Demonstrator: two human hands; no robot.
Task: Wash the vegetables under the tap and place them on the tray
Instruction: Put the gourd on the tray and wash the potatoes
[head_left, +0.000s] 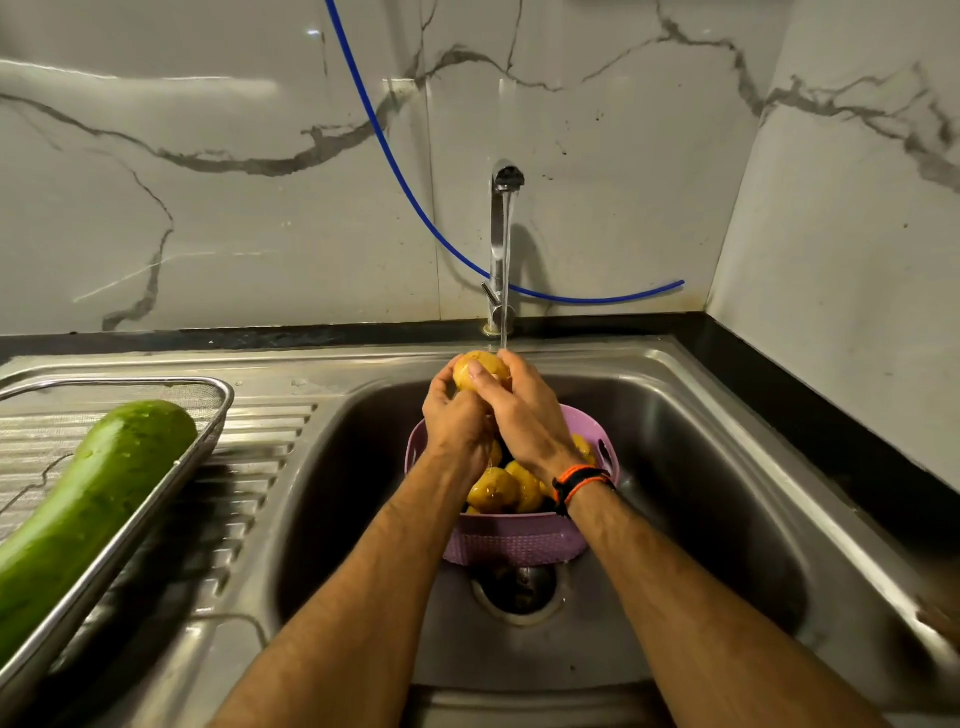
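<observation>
One stainless steel sink (727, 467) fills the lower view, with one ribbed drainboard (249, 467) on its left side. One mesh tray (208, 410) sits on that drainboard, and in it lies one long green gourd (98, 493), wet with droplets, its end pointing toward the back corner of the tray. One chrome tap (500, 244) stands at the back rim of the sink, with a thin stream of water running down from its spout. One blue hose (415, 208) loops down the marble wall behind the tap. One lilac plastic colander (514, 540) sits in the basin just above the drain (517, 590); at least four wet potatoes (493, 488) show inside it, others possibly hidden under the arms. One more potato (480, 366) is held above the colander, right under the stream. The left hand (454, 415) and the right hand (519, 410) both curl their fingers around this potato, gripping it between them. One orange and black wristband (579, 480) circles the right wrist
</observation>
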